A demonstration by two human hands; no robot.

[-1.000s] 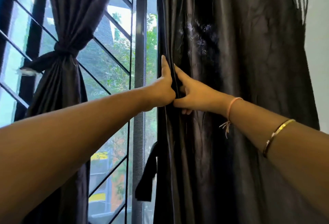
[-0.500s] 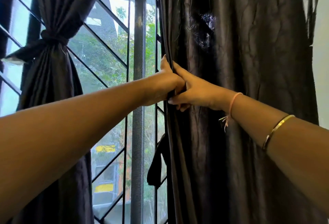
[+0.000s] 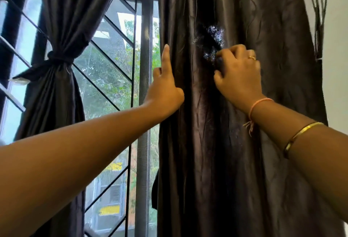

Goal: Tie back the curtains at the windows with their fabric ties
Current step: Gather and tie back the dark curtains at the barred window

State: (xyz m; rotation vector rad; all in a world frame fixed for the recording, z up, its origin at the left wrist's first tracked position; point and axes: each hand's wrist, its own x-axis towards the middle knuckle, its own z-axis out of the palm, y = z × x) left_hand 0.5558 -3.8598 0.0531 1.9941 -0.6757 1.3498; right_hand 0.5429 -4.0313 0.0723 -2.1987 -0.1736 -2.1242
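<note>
We are gathering the untied dark glossy curtain [image 3: 235, 142] at 3 o'clock. Left hand [image 3: 165, 88] hooking its edge, index straight. Right hand [image 3: 238, 73] fingers [image 3: 231, 50] bunching folds. Next move probably calling for its dangling dark fabric tie [image 3: 155, 189], 6 o'clock.

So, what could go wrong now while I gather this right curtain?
1. The right hand bunches the curtain at a rough shiny patch; a hard pull might tear it there.
2. The tie, it seems, hangs low at the edge, and both hands are busy; if the left hand lets go to reach it, the folds may fall loose.
</note>
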